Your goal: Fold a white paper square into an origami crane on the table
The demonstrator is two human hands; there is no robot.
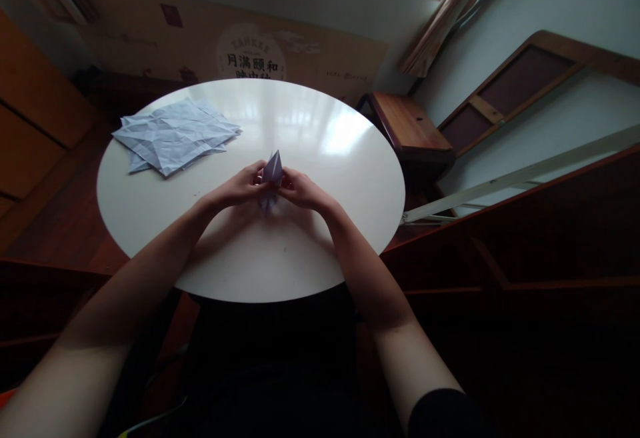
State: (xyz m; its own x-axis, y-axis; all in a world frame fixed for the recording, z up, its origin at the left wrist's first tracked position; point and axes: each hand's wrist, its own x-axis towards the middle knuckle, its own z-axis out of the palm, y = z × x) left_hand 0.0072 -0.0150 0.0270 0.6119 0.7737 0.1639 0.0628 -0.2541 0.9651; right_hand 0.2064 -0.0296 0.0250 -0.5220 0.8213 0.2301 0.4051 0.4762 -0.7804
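- Two sides of one folded paper piece (273,167) are being gripped between the hands, near the middle of the white oval counter (273,271).
- Left hand (251,179): the fingers are curling around and pinching the left side of the piece.
- Right hand (296,187): the thumb and fingers are pinching the right side of the same piece, facing the left hand.
- Folded paper piece: a narrow, pointed end is standing up between the hands and leaning slightly right. The fingers are hiding part of the lower section; whether the piece is touching the counter cannot be told.
- Paper stack (177,133): several creased, pale sheets are lying on the far left part of the counter, well apart from both hands. The sheets are overlapping at differing angles, and their corners are projecting unevenly.
- Both forearms are extending over the near edge of the counter; a dark sleeve (443,415) is covering part of the right arm.
- Beyond the counter, a printed wall panel (305,65) is showing dark characters. A wood-topped furniture piece (413,121) is standing beyond the right side.
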